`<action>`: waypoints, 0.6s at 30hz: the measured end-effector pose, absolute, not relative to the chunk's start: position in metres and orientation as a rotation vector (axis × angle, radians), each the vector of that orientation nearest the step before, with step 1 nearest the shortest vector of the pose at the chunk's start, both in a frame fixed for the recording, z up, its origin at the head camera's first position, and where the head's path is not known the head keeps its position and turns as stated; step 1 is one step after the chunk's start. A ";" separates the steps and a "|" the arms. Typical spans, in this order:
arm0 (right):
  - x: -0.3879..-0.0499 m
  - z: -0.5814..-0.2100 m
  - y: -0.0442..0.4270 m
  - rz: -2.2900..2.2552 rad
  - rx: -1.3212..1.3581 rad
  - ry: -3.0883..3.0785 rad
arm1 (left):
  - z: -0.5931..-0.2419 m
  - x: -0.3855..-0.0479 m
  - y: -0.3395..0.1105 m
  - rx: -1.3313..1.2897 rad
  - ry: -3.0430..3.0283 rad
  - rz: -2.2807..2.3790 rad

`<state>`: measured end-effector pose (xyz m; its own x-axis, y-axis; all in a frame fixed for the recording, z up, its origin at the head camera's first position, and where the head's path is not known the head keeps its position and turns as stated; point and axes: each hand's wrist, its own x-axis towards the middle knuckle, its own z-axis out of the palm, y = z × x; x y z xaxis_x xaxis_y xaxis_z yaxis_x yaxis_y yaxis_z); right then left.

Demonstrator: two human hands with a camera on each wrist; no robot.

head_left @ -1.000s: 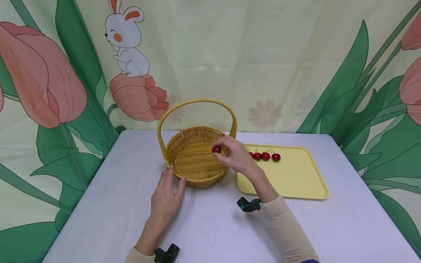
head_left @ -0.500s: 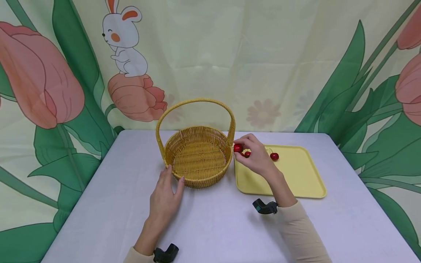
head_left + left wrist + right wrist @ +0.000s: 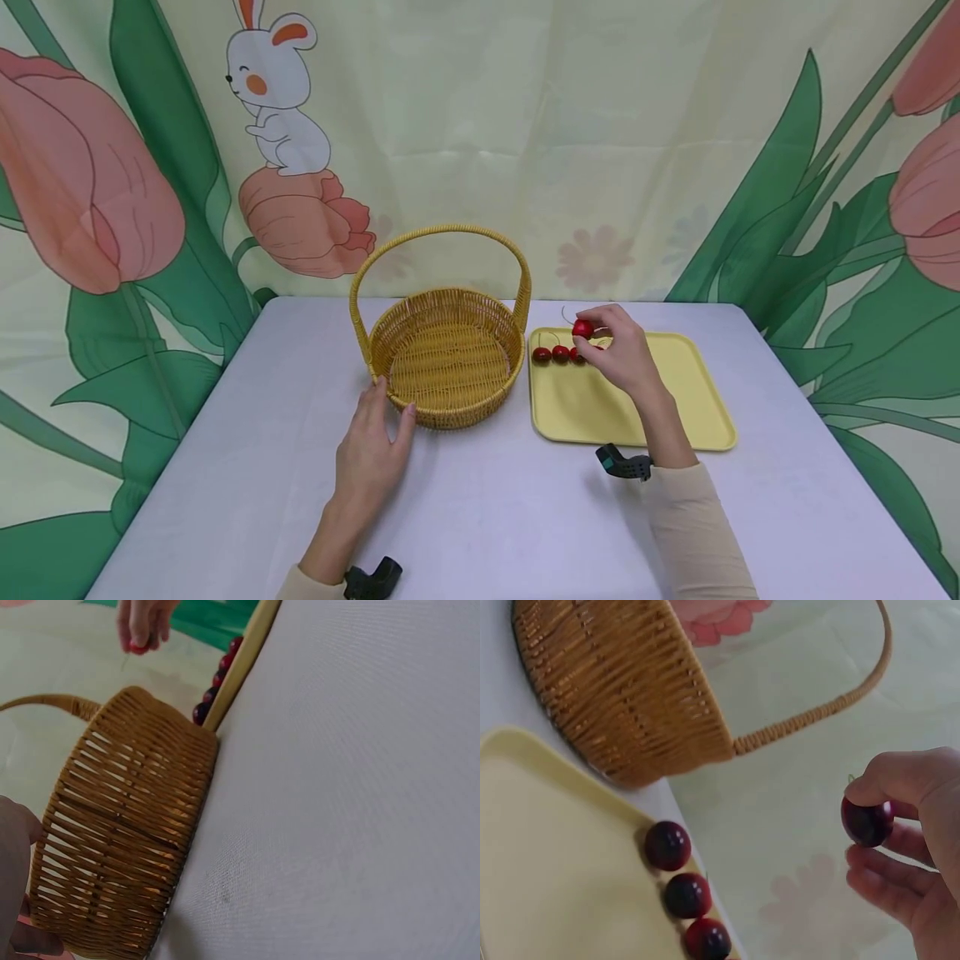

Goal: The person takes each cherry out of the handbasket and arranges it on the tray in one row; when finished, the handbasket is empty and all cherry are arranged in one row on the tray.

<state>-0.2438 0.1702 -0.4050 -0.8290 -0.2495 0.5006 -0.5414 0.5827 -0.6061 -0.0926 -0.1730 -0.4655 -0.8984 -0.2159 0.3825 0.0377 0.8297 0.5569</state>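
Note:
In the head view, my right hand (image 3: 618, 350) pinches a dark red cherry (image 3: 582, 329) by thumb and fingertips above the yellow tray (image 3: 637, 417). Its thin stem points up and left. Several more cherries (image 3: 560, 355) lie in a row along the tray's back left, partly hidden by the hand. The right wrist view shows the held cherry (image 3: 867, 821) apart from the row. My left hand (image 3: 369, 462) rests its fingertips and thumb against the near left rim of a round wicker basket (image 3: 457, 417). No fruit shows on the basket's floor.
The tray stands just right of the basket on a white-covered table (image 3: 480, 517). A tall arched handle (image 3: 442, 229) rises over the basket. A printed curtain (image 3: 480, 125) hangs directly behind the table's back edge.
My right hand has moved right with the cherry, from over the basket's right rim to above the tray. My left hand has stayed at the basket. The view has shifted slightly.

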 end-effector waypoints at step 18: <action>-0.259 -0.425 0.215 1.133 0.257 -2.646 | -0.465 -0.092 -0.175 0.138 -2.593 -0.810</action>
